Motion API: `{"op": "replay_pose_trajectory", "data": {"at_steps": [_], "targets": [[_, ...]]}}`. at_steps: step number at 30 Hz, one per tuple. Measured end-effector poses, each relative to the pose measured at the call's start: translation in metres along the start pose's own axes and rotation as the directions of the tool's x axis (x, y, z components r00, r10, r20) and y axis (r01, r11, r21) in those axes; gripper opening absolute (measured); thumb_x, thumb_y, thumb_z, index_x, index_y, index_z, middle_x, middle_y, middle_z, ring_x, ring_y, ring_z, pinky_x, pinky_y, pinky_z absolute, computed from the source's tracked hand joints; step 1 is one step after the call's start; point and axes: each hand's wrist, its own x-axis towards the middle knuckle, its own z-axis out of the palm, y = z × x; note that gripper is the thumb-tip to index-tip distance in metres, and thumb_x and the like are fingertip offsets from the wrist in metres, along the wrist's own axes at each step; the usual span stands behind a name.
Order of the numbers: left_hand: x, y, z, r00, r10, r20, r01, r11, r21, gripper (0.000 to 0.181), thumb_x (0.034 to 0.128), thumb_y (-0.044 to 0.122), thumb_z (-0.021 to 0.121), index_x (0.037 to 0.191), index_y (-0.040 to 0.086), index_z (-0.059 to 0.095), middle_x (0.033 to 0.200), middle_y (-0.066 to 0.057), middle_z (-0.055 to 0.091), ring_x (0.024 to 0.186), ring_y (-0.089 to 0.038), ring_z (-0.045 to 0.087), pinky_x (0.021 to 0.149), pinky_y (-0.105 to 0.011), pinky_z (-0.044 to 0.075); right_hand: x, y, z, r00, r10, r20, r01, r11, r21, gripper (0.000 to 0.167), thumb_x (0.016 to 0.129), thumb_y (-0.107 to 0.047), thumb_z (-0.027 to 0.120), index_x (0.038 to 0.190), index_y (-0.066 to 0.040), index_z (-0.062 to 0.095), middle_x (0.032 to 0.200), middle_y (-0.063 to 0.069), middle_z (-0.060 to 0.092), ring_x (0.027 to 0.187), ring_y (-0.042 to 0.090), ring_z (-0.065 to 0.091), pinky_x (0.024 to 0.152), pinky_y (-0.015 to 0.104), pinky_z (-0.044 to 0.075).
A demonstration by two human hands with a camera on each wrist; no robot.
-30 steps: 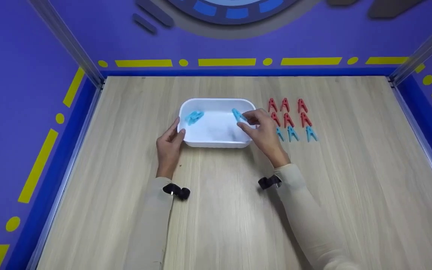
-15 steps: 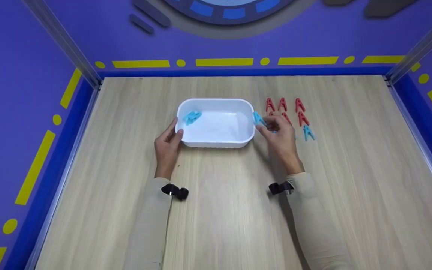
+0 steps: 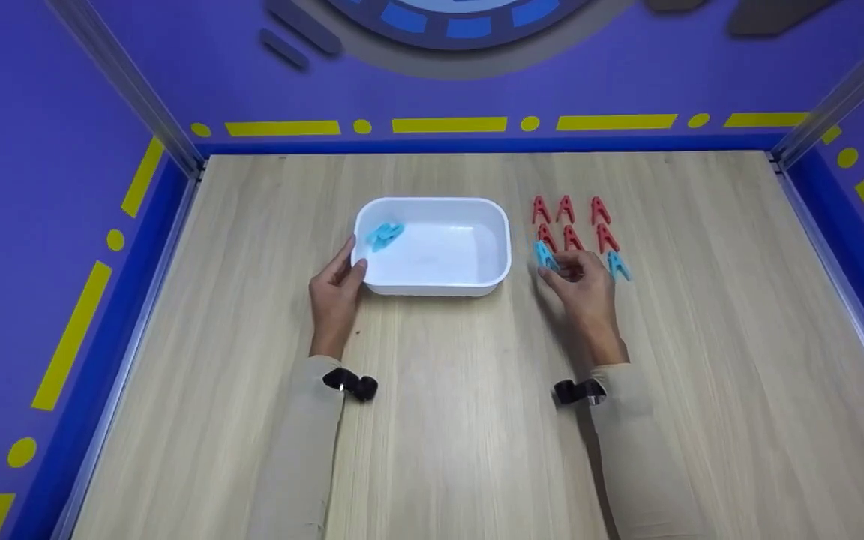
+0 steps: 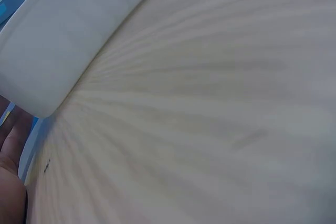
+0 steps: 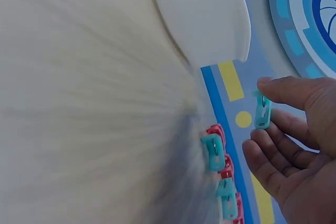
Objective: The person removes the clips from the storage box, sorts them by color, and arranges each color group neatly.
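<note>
My left hand [image 3: 333, 300] grips the left side of a white plastic tub [image 3: 439, 288], thumb at the front corner and fingers along the outer wall. Inside the tub, at its left end, lies a small pile of light blue clothespins [image 3: 385, 236]. Right of the tub, my right hand [image 3: 588, 300] pinches one light blue clothespin [image 3: 545, 256] between thumb and fingers. The right wrist view shows this pinched clothespin [image 5: 263, 111] held above the table. Two blue clothespins [image 5: 214, 153] lie below it there; in the head view the hand hides part of that row.
Two rows of red clothespins [image 3: 600, 211] lie on the wooden table behind the right hand. One blue clothespin [image 3: 617, 265] lies at the right end of the front row. Blue-purple panels [image 3: 432, 97] with yellow marks stand around the table.
My right hand has moved from over the tub's right end to the right and nearer me, carrying the blue clothespin along. The left hand stays on the tub.
</note>
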Motion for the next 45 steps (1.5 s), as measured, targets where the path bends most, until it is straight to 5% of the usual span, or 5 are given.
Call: {"op": "replay_pose_trajectory", "data": {"at_steps": [15, 23, 32, 45], "targets": [[0.001, 0.002, 0.001, 1.000, -0.023, -0.013, 0.022, 0.999, -0.027, 0.048, 0.1047, 0.010, 0.069, 0.151, 0.013, 0.059, 0.155, 0.001, 0.055, 0.146, -0.011, 0.047, 0.116, -0.026, 0.042, -0.016, 0.016, -0.014, 0.996, 0.081, 0.027, -0.077, 0.990, -0.119, 0.032, 0.095, -0.012, 0.081, 0.120, 0.004, 0.068, 0.110, 0.017, 0.068, 0.097, 0.025, 0.062, 0.077, 0.025, 0.050], [-0.006, 0.025, 0.003, 0.999, -0.046, -0.003, 0.046, 0.999, -0.025, 0.048, 0.1050, 0.007, 0.067, 0.151, 0.005, 0.057, 0.157, -0.006, 0.053, 0.149, -0.017, 0.045, 0.117, -0.027, 0.041, -0.018, 0.019, -0.018, 0.992, 0.123, 0.043, -0.114, 0.979, -0.170, 0.032, 0.095, -0.012, 0.082, 0.117, 0.006, 0.068, 0.108, 0.019, 0.068, 0.096, 0.027, 0.062, 0.077, 0.029, 0.050], [0.001, 0.001, 0.001, 1.000, -0.024, -0.012, 0.024, 1.000, -0.016, 0.046, 0.1052, 0.012, 0.069, 0.151, 0.015, 0.060, 0.156, 0.002, 0.055, 0.148, -0.011, 0.046, 0.117, -0.026, 0.041, -0.021, 0.019, -0.020, 0.983, 0.175, 0.060, -0.159, 0.965, -0.208, 0.035, 0.094, -0.013, 0.081, 0.119, 0.007, 0.067, 0.109, 0.020, 0.068, 0.098, 0.030, 0.064, 0.079, 0.036, 0.052], [-0.002, 0.001, -0.001, 1.000, -0.002, 0.002, 0.002, 1.000, -0.004, 0.046, 0.1054, 0.022, 0.070, 0.151, 0.019, 0.061, 0.155, 0.007, 0.056, 0.146, -0.008, 0.047, 0.115, -0.026, 0.042, -0.026, 0.017, -0.019, 0.985, 0.161, 0.067, -0.142, 0.964, -0.223, 0.033, 0.094, -0.014, 0.081, 0.114, 0.008, 0.068, 0.105, 0.021, 0.068, 0.093, 0.030, 0.062, 0.079, 0.038, 0.051]]}}
